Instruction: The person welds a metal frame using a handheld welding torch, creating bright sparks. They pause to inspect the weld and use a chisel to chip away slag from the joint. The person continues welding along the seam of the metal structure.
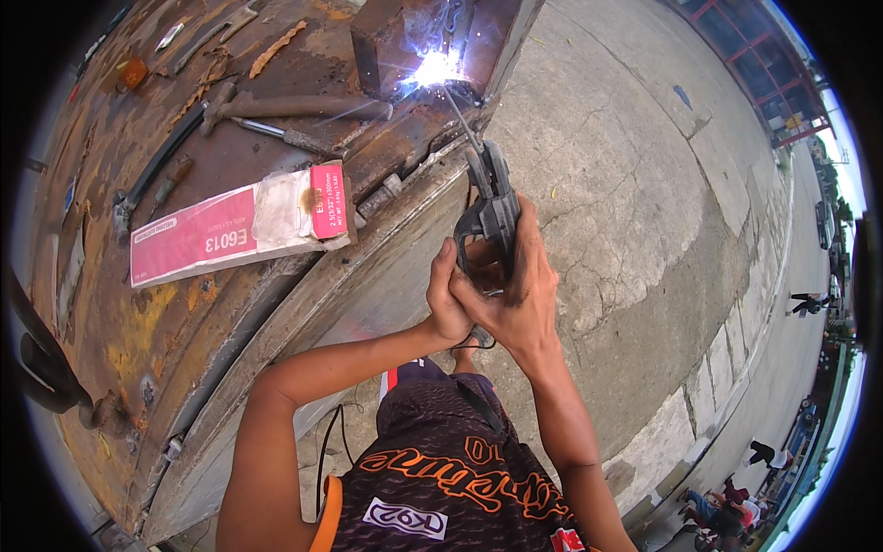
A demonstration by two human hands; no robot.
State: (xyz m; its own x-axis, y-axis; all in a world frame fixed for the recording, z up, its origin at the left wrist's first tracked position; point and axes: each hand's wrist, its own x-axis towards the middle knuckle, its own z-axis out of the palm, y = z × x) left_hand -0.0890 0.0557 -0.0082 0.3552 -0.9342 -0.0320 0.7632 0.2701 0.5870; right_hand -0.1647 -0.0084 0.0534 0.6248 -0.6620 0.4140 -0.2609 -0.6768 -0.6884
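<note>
Both my hands are closed around a black welding electrode holder [497,216]. My right hand [526,285] wraps its handle, and my left hand [448,296] presses in from the left, against the right hand; its other fingers are partly hidden. From the holder's jaws a thin welding rod [463,120] runs up to a bright arc with sparks. The arc burns at the bottom edge of a rusty steel piece [379,55] standing on the metal table's corner. Glare hides the joint itself.
On the rusty table [138,322] lie a pink and white electrode box [207,230], a hammer [303,109], a metal-shafted tool [285,135] and a dark-handled tool [156,166]. A cable [322,460] hangs by the table. Concrete ground [625,184] spreads right, with people [736,506] far off.
</note>
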